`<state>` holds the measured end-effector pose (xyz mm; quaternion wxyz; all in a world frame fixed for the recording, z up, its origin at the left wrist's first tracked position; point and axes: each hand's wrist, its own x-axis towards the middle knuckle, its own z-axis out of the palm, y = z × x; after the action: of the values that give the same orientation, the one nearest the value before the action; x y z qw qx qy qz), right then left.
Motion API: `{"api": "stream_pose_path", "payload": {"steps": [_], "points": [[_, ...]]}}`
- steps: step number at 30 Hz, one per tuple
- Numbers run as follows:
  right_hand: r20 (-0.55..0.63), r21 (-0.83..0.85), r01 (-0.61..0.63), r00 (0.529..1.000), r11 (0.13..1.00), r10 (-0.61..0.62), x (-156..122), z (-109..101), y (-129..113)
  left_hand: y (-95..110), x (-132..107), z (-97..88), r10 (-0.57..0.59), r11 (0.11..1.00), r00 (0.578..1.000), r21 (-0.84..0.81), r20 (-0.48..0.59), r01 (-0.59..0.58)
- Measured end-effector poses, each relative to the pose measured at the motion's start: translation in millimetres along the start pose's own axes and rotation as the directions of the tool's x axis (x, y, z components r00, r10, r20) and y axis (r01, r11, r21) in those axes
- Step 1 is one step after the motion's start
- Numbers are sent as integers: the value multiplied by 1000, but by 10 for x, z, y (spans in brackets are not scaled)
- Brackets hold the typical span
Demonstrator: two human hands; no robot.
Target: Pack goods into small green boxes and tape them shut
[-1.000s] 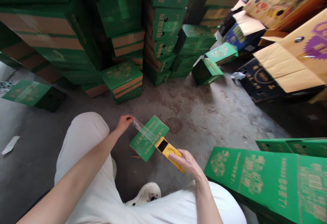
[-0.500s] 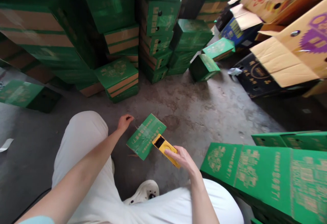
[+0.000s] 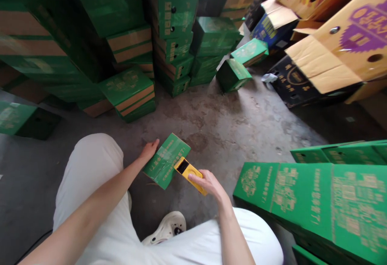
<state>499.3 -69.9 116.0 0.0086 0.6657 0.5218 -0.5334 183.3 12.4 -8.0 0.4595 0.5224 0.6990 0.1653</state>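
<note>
A small green carton [image 3: 166, 159] with gold print stands on the concrete floor between my knees. My left hand [image 3: 148, 150] lies with fingers flat against the carton's left edge, pressing clear tape down there. My right hand [image 3: 208, 183] is closed round a yellow tape dispenser [image 3: 189, 172], whose head rests on the carton's right side. A strip of clear tape runs across the carton's top between the two hands.
Stacks of green cartons [image 3: 172, 35] fill the back and left. Flattened green cartons [image 3: 317, 204] lie at my right knee. Open brown and dark boxes [image 3: 326, 55] crowd the right rear. My white shoe [image 3: 165, 226] sits on the floor below the carton.
My left hand has gone from pinching the lifted tape end above the carton to lying flat on its left edge. The tape is now down on the carton. The dispenser stayed at the right side.
</note>
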Motion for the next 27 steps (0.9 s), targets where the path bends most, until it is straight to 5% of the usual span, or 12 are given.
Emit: {"api": "stream_pose_path", "payload": {"steps": [5, 13, 22, 27], "points": [[47, 26, -11, 999, 1000, 10, 18, -55, -34, 228, -240, 185, 6, 998, 1000, -58, -3, -6], [94, 103, -80, 993, 991, 70, -270, -269, 366, 266, -219, 99, -27, 999, 997, -28, 69, 29], [-5, -95, -68, 998, 993, 68, 105, -40, 288, 185, -167, 128, -3, 1000, 989, 7, 151, 2], [-33, -163, 59, 997, 985, -65, 238, 70, 137, 201, -17, -121, -89, 985, 985, 157, 149, 65]]}}
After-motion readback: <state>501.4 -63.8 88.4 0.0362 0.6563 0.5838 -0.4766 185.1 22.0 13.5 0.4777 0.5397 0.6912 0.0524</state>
